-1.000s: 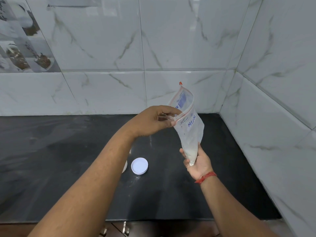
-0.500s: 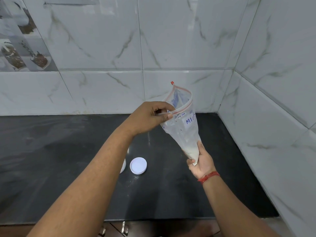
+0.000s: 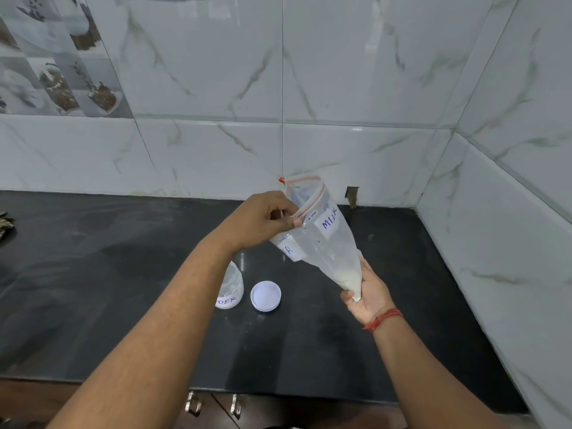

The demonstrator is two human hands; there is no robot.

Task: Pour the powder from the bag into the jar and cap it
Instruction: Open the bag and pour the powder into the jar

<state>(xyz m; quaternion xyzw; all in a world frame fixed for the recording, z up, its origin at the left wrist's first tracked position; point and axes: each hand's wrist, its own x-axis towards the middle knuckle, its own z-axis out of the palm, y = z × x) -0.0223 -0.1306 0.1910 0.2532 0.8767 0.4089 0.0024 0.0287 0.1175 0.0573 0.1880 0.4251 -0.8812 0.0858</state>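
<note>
Black stone countertop (image 3: pixel 93 274), dusty and smeared in patches, extends beneath and to the left of both hands. White marble-pattern wall tiles (image 3: pixel 356 72) stand beyond the hands and along the right side. Decorative picture tiles (image 3: pixel 58 72) sit far upper left. A chipped gap (image 3: pixel 352 196) in the tile base lies just beyond the hands. Cabinet handles (image 3: pixel 213 405) show below the wrists.
</note>
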